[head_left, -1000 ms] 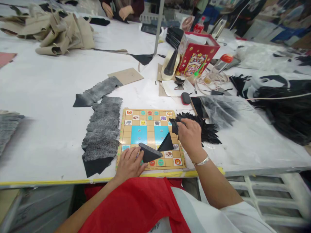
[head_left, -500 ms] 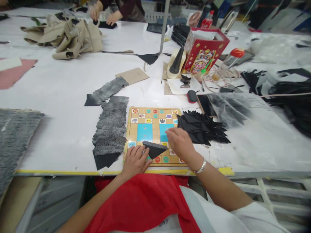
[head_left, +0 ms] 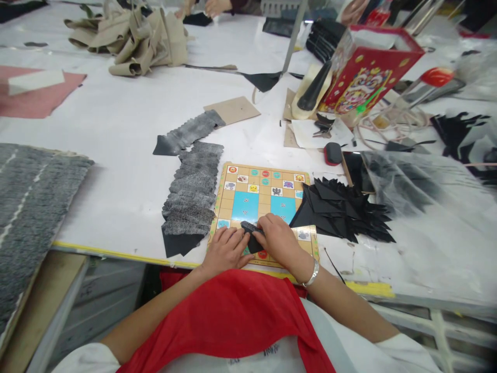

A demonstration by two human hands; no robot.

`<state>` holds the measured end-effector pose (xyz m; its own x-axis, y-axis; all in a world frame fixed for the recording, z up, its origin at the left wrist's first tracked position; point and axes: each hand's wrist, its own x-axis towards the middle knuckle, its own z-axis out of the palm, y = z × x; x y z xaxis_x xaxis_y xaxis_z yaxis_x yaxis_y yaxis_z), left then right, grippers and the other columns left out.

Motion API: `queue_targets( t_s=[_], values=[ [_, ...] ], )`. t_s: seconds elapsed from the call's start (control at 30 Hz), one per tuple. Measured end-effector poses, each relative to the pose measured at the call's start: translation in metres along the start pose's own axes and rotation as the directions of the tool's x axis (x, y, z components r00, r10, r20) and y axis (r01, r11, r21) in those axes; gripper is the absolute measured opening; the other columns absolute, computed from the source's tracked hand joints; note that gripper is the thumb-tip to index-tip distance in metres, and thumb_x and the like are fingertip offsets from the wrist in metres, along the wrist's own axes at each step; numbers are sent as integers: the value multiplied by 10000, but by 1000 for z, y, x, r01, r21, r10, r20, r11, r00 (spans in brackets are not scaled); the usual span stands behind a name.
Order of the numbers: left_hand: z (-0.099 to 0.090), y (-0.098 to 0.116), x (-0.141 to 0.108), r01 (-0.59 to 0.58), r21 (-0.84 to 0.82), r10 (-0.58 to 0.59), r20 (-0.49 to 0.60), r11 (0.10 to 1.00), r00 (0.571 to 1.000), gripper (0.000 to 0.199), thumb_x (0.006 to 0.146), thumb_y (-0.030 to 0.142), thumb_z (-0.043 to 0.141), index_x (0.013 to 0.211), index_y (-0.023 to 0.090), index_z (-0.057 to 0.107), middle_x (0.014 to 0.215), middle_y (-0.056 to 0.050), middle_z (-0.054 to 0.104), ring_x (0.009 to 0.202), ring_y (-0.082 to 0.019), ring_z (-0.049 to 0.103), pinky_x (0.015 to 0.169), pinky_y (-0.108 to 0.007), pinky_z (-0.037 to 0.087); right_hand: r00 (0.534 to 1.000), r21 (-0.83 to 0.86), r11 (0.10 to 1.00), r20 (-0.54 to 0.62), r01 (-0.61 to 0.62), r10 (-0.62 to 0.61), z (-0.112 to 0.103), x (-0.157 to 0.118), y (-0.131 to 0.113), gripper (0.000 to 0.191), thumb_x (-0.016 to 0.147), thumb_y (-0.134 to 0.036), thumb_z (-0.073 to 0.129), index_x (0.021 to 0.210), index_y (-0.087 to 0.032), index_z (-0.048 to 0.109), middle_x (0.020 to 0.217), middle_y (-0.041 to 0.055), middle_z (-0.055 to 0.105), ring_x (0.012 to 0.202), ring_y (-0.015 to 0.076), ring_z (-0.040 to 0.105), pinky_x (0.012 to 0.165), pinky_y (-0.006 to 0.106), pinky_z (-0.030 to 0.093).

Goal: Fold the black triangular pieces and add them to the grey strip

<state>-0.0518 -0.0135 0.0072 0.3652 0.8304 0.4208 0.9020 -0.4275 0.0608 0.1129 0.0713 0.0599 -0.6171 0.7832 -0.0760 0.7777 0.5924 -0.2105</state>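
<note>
A black triangular piece (head_left: 254, 244) with a grey speckled folded edge lies on a colourful game board (head_left: 266, 199) at the table's front edge. My left hand (head_left: 227, 248) holds the piece's left end against the board, with thumb and fingertips at its corner. The curled fingers of my right hand (head_left: 281, 241) press on its right part and hide some of it. Left of the board lies an overlapping row of grey-edged black pieces (head_left: 190, 194). A heap of black pointed pieces (head_left: 344, 207) lies to the right, partly over the board's edge.
A red box (head_left: 365, 72), a red-capped bottle (head_left: 430, 85), coiled cord and a small black case (head_left: 333, 154) stand at back right. Clear plastic sheeting (head_left: 404, 181) lies on the right. Grey fabric (head_left: 34, 207) is at far left, beige pieces (head_left: 132, 39) behind. Another person's hand (head_left: 217, 6) shows at the back.
My right hand has come down and left onto the black piece, its fingers now on the grey folded edge. My left hand stays at the left end. The view has shifted.
</note>
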Motion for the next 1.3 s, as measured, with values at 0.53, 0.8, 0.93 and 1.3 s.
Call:
queue_targets(
  t_s=[0.53,0.8,0.93,1.3],
  values=[
    [-1,0,2,25,6,-25,10,1000,1000,464,850,493,493,1120,135,610,1118,-124,640,998,-260,552,885,-399,380,996,81,996,-88,38,-31,20,-11,-5,191,935,-248,428,964,-180,604,854,49,597,810,168,519,725,269,348],
    [-4,0,3,91,-62,-84,106,994,991,495,849,527,480,1175,169,581,1233,-121,593,1092,-271,525,948,-428,356,969,84,981,-194,172,-154,33,-17,4,253,937,-212,422,1099,-161,609,925,68,618,846,168,507,749,275,363],
    [-6,-5,4,144,-172,-121,138,975,983,486,866,510,462,1184,156,561,1206,-119,604,1092,-251,525,941,-406,382,960,-28,972,-149,235,-237,31,-17,3,288,939,-190,406,1166,-132,573,968,87,613,857,188,490,736,294,352],
    [-9,-12,11,138,-28,-131,165,990,978,535,869,520,457,1273,173,500,1067,-123,586,980,-259,518,854,-396,401,958,-142,951,-48,275,-284,22,-13,-3,301,916,-209,451,1184,-108,547,934,103,585,834,218,446,671,341,322]
  ],
)
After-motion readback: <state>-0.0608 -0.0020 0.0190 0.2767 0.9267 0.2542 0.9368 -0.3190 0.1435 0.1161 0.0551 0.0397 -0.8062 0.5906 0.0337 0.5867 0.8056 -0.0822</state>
